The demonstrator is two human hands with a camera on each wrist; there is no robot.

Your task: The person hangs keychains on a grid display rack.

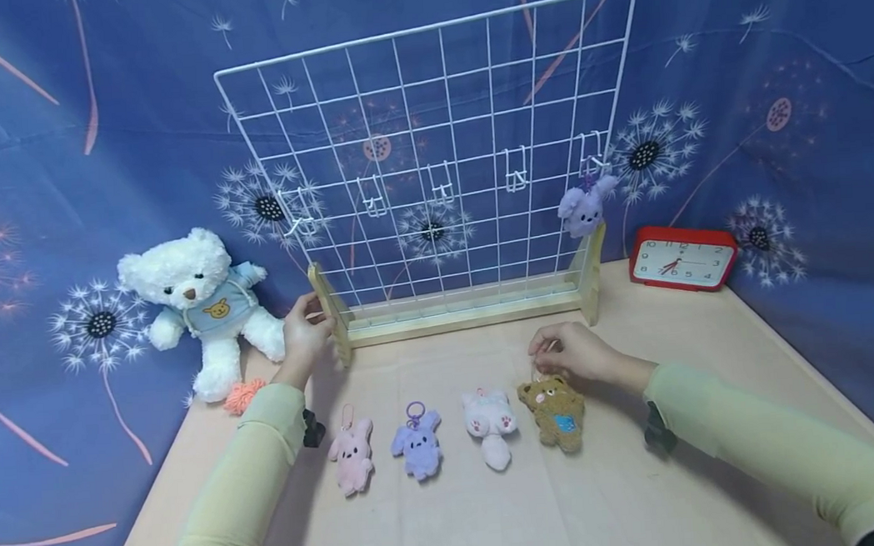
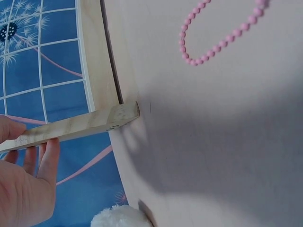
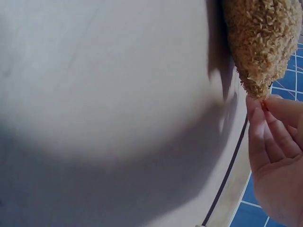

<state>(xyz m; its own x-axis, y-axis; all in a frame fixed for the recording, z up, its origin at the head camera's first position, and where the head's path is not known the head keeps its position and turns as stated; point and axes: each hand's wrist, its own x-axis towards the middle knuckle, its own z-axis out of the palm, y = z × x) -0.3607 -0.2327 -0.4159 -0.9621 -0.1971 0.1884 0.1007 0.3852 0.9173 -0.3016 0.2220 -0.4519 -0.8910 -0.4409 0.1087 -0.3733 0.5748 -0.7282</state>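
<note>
At the rack's left end, my left hand (image 1: pixel 307 335) grips the wooden side post (image 2: pixel 85 124), thumb on one face and fingers on the other. My right hand (image 1: pixel 577 353) pinches the top loop of a brown bear plush keychain (image 1: pixel 557 416). In the right wrist view the bear's fuzzy body (image 3: pixel 265 38) rises beyond the fingertips. Left of the bear, a white plush keychain (image 1: pixel 490 420), a purple one (image 1: pixel 419 449) and a pink one (image 1: pixel 353 458) lie in a row. Another purple plush (image 1: pixel 582 208) hangs from the rack's rightmost hook.
The white wire grid rack (image 1: pixel 422 36) stands on a wooden base (image 1: pixel 462 320), several white hooks (image 1: pixel 443 191) across it. A white teddy bear (image 1: pixel 205 295) sits at the left, with an orange yarn pompom (image 1: pixel 245 397) beside it. At the right is a red clock (image 1: pixel 682 259).
</note>
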